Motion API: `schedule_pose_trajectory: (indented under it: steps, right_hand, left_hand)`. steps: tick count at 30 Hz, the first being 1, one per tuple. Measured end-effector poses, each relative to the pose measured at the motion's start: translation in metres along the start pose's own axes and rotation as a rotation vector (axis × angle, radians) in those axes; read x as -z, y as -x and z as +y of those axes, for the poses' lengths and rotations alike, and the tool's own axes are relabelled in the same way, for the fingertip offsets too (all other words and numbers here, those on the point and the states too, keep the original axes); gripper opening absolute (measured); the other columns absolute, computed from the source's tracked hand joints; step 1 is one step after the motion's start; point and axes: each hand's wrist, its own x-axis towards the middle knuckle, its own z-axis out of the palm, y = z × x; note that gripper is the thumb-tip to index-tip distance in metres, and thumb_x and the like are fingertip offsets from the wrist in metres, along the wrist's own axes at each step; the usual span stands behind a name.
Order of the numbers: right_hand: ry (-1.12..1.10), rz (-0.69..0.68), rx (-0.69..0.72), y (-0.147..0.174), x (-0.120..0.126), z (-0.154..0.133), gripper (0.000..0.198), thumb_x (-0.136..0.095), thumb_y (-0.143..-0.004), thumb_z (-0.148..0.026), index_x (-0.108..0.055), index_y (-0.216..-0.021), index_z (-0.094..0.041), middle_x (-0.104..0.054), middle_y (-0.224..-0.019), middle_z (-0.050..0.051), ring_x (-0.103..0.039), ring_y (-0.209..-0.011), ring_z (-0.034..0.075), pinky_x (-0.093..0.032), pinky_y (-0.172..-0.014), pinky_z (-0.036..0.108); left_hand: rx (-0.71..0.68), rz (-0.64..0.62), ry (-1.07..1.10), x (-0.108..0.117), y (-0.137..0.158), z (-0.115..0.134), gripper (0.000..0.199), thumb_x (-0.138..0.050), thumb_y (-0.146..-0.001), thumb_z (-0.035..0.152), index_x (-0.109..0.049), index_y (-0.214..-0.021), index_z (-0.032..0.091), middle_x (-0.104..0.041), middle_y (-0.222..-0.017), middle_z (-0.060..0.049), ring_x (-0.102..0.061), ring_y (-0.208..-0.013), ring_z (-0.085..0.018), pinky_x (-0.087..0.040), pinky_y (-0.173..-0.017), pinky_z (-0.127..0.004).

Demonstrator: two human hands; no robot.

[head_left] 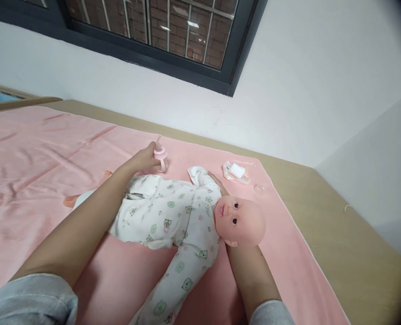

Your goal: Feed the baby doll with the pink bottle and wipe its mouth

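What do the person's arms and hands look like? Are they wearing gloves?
No gloves: the left hand is bare, and so is what shows of the right hand. Both forearms are bare below pale grey sleeves. No watch or bracelet shows, though the right wrist is hidden.

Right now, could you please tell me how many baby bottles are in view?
1: the baby bottle with a pink collar is in the left hand, beyond the doll. Any under the doll would be hidden.
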Motion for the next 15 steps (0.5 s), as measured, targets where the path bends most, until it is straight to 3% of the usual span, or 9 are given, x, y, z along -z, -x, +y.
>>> schedule_pose_trajectory:
  steps: [3, 6, 10, 12, 15]
  right_hand:
    - [0.098, -0.221, -0.235, 0.004, 0.014, -0.014, 0.022, -0.074, -0.058, -0.028, -0.070, -0.079, -0.033, -0.071, -0.086, 0.005, -0.067, -0.103, 0.043, -0.058, -0.089, 0.052]
    - [0.255, -0.332, -0.414, 0.010, 0.021, -0.019, 0.034, -0.076, -0.052, -0.018, -0.071, -0.083, -0.031, -0.071, -0.088, 0.007, -0.064, -0.102, 0.051, -0.045, -0.099, 0.067]
    - [0.374, -0.512, -0.452, 0.014, 0.021, -0.018, 0.047, -0.074, -0.046, 0.002, -0.071, -0.084, -0.025, -0.071, -0.095, 0.012, -0.056, -0.113, 0.056, -0.031, -0.111, 0.067]
    - [0.445, -0.582, -0.467, 0.017, 0.023, -0.018, 0.045, -0.073, -0.047, 0.004, -0.072, -0.084, -0.023, -0.070, -0.098, 0.015, -0.055, -0.117, 0.054, -0.030, -0.115, 0.060]
    - [0.346, -0.461, -0.401, 0.022, 0.028, -0.021, 0.045, -0.076, -0.047, 0.001, -0.074, -0.082, -0.029, -0.071, -0.093, 0.011, -0.057, -0.115, 0.052, -0.037, -0.110, 0.061]
  left_hand:
    - [0.008, -0.006, -0.010, -0.001, 0.000, 0.002, 0.067, -0.064, -0.069, 0.050, -0.038, -0.124, 0.021, -0.064, -0.113, -0.010, -0.061, -0.105, -0.035, -0.047, -0.080, -0.039]
    - [0.007, -0.004, -0.020, -0.001, 0.002, 0.007, 0.080, -0.065, -0.068, 0.054, -0.033, -0.131, 0.018, -0.063, -0.118, -0.011, -0.061, -0.105, -0.033, -0.048, -0.079, -0.036]
    - [0.009, -0.011, -0.069, 0.008, 0.011, 0.017, 0.081, -0.063, -0.075, 0.048, -0.029, -0.138, 0.012, -0.061, -0.123, -0.012, -0.062, -0.103, -0.029, -0.049, -0.082, -0.035]
    - [0.034, 0.009, -0.132, 0.018, 0.018, 0.025, 0.080, -0.063, -0.076, 0.043, -0.030, -0.141, 0.010, -0.061, -0.121, -0.016, -0.061, -0.102, -0.033, -0.049, -0.083, -0.042]
    - [0.069, 0.131, -0.248, 0.038, 0.033, 0.042, 0.083, -0.059, -0.079, 0.045, -0.025, -0.148, 0.015, -0.053, -0.129, -0.022, -0.055, -0.110, -0.044, -0.045, -0.083, -0.057]
